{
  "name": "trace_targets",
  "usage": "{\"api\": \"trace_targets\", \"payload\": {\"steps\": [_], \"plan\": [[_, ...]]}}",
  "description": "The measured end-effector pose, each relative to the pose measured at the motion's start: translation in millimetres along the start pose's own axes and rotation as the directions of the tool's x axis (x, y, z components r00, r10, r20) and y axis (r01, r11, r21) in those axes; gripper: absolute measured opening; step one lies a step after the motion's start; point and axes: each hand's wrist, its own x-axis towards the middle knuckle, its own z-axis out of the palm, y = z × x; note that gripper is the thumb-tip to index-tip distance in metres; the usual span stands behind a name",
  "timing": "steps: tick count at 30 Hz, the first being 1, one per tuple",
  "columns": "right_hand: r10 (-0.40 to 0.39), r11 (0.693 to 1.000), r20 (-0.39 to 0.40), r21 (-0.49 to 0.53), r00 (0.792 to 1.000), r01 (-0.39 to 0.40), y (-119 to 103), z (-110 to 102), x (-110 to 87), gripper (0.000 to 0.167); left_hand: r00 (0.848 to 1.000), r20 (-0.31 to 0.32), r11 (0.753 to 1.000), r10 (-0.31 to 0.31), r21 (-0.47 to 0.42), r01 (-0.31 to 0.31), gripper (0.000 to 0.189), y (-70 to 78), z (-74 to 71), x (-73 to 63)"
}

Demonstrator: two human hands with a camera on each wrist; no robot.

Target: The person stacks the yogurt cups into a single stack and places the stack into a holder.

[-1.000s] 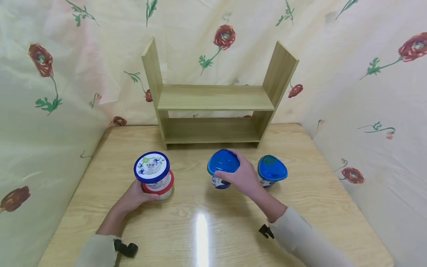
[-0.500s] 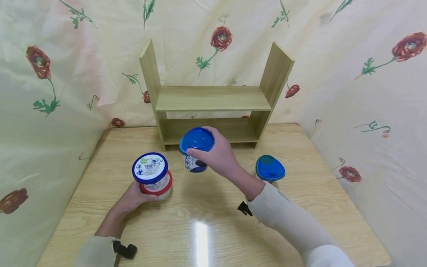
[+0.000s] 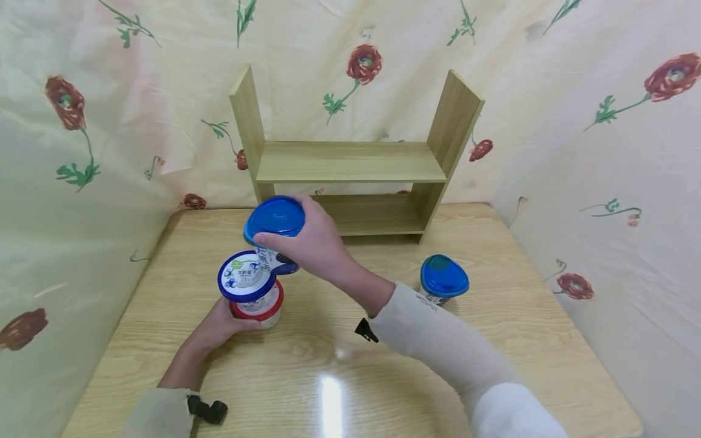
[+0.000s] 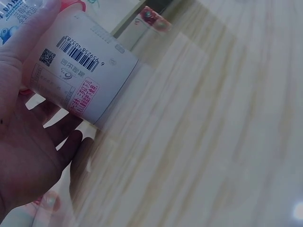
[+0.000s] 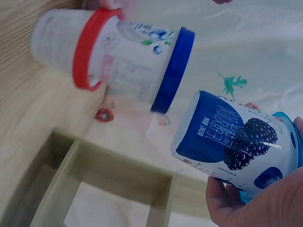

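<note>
My right hand grips a yogurt tub with a blue lid, thumb in front and fingers at the back. In the right wrist view this yogurt tub shows blackberries on its side; it is tilted and apart from the stack. At the left, a tub with a dark blue rim and white top stands on a red-lidded tub. My left hand holds the lower tub from the left, and the left wrist view shows that tub's barcode side beside the thumb.
A second blue-lidded tub stands on the right of the wooden table. Behind, a two-level wooden shelf stands near the flowered cloth wall.
My right hand has carried the blue-lidded yogurt tub up and to the left, from mid-table to beside and above the stack. The left hand and the stack have stayed in place.
</note>
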Motion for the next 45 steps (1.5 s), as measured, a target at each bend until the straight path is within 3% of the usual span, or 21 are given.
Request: {"api": "trace_targets", "payload": {"steps": [16, 32, 45], "plan": [[-0.043, 0.999, 0.059, 0.005, 0.997, 0.043, -26, 44, 0.1, 0.091, 1.000, 0.002, 0.999, 0.016, 0.037, -0.017, 0.098, -0.6, -3.3, -0.3], [-0.052, 0.996, 0.087, -0.071, 0.995, 0.058, -20, 57, -3.6, 0.090, 1.000, -0.003, 0.998, 0.015, 0.054, -0.014, 0.093, -1.9, -2.4, 0.3], [-0.051, 0.989, 0.054, -0.135, 0.997, 0.058, -22, 59, -6.1, 0.092, 1.000, -0.026, 0.996, 0.005, 0.084, -0.003, 0.097, -4.4, -1.3, 0.2]]}}
